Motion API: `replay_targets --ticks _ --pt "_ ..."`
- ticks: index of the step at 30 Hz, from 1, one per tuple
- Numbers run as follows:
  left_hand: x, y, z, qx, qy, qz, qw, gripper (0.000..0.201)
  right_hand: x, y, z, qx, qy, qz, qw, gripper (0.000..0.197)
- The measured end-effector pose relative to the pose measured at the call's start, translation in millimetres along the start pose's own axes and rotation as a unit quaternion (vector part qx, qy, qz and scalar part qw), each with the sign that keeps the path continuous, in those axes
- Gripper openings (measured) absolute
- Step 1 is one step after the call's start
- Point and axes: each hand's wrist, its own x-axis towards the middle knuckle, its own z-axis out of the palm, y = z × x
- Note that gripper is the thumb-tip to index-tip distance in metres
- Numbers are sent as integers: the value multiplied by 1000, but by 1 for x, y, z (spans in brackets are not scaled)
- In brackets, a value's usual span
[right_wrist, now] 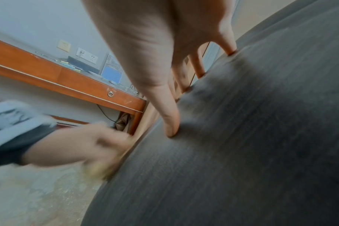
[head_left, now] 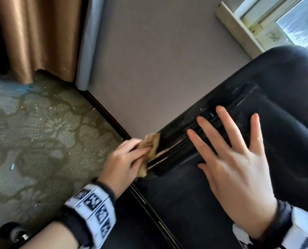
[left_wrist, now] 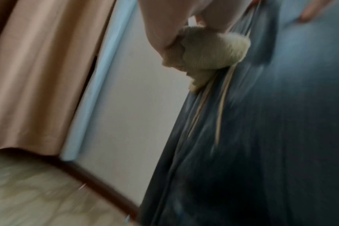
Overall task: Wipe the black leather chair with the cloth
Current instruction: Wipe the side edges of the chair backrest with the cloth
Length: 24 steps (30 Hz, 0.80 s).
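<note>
The black leather chair (head_left: 284, 141) fills the right side of the head view, its worn side seam showing tan stuffing. My left hand (head_left: 126, 159) grips a bunched tan cloth (head_left: 150, 150) and presses it against that seam at the chair's left edge. The left wrist view shows the cloth (left_wrist: 209, 53) wadded in my fingers against the blurred chair (left_wrist: 271, 137). My right hand (head_left: 234, 155) lies flat on the chair with fingers spread. Its fingertips (right_wrist: 171, 130) press into the leather (right_wrist: 242, 145), and the left hand (right_wrist: 83, 143) is a blur beside it.
A grey wall (head_left: 158, 60) stands close behind the chair, with a dark skirting board along the stained carpet (head_left: 42, 141). Brown curtains (head_left: 33, 36) hang at the far left. A window sill (head_left: 239, 27) is at top right. A wooden desk (right_wrist: 68, 82) shows in the right wrist view.
</note>
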Motion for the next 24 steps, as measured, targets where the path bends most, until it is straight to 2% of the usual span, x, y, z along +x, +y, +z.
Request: replay_targets --ticks 2,4,5,7,9,13,17,20,24 --pt "-41 -33 -10 52 -54 -19 997 18 1 -2 2 -2 3 3 1000 62" --pt "-69 -48 -16 73 -101 -34 992 24 2 -5 4 -1 9 11 1000 63" --pt "-71 -46 -16 61 -95 -47 993 27 3 -6 4 2 12 15 1000 63" --pt "-51 -31 -15 11 -33 -77 996 26 3 -8 4 1 14 17 1000 62" --pt "-18 -4 -15 -36 38 -62 997 24 2 -8 3 -3 14 13 1000 62" --pt "23 44 -15 -101 88 -16 991 24 1 -7 3 -2 15 10 1000 59" --pt "30 53 0 -111 62 25 992 21 2 -8 4 5 22 19 1000 54" --pt "22 35 7 -86 70 53 992 19 3 -6 5 -2 18 17 1000 55" --pt "-12 1 3 -29 40 55 997 18 0 -3 6 -16 10 9 1000 60"
